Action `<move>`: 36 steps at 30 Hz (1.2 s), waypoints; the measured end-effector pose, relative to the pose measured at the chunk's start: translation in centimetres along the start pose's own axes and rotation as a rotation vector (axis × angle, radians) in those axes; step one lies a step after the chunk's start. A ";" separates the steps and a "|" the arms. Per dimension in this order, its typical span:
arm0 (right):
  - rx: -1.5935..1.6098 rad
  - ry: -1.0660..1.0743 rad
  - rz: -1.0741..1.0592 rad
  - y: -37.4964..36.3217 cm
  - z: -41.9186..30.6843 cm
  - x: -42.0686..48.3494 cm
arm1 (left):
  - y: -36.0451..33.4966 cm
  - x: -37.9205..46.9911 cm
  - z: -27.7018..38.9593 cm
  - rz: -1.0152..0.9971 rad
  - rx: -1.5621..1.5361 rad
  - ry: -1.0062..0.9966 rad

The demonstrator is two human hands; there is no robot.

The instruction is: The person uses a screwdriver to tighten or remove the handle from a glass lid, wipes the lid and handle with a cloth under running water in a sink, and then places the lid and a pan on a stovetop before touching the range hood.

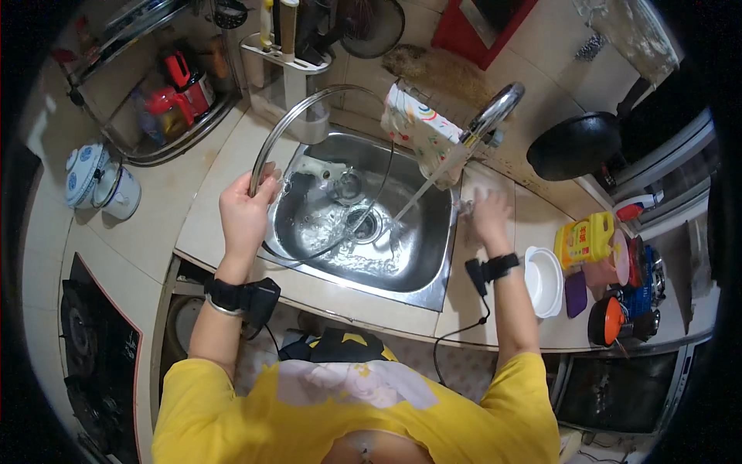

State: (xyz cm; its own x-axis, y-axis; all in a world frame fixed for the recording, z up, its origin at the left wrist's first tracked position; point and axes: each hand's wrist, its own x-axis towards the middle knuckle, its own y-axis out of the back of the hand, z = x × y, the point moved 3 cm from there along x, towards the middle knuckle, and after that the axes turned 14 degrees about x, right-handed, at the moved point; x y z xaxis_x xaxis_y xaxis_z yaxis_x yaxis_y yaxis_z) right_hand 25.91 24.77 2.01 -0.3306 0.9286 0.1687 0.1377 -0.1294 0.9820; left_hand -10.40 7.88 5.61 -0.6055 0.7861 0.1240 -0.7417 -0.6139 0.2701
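Note:
My left hand [249, 203] grips the metal rim of a clear glass pot lid [348, 185], which is held tilted over the stainless steel sink [429, 290]. Through the glass I see the sink basin and its drain. Water [418, 196] runs from the chrome faucet [501, 107] into the sink, near the drain. To the right of the sink, my right hand [490, 214] is low over the tiled counter, blurred. Something small and pale shows at its fingertips, too unclear to name. A patterned cloth [426, 127] hangs behind the sink, left of the faucet.
A white plastic bowl [544, 284], a purple object [576, 294] and a yellow jug [582, 240] stand to the right. A black pan [574, 145] hangs at the back right. Left are a gas hob [98, 365], enamel pots [122, 191] and a knife holder [284, 58].

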 end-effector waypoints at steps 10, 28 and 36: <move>0.286 0.403 -0.721 -11.9 -20.8 -4.9 | 5.0 -0.8 1.4 0.173 0.073 -0.218; 0.197 0.284 -1.056 -17.7 -17.2 -2.8 | 7.5 2.6 -0.1 0.075 -0.087 -0.160; 0.439 0.076 -0.987 -9.4 -10.7 -4.4 | 6.3 2.9 -0.5 -0.002 -0.093 -0.140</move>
State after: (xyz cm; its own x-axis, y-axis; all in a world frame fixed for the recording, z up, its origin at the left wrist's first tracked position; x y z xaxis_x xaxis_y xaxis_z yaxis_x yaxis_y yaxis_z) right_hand 16.07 18.20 -7.06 -0.5341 0.5286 -0.6598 0.0965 0.8135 0.5736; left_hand -16.97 6.22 7.23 -0.5627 0.7857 0.2569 -0.7704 -0.6111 0.1816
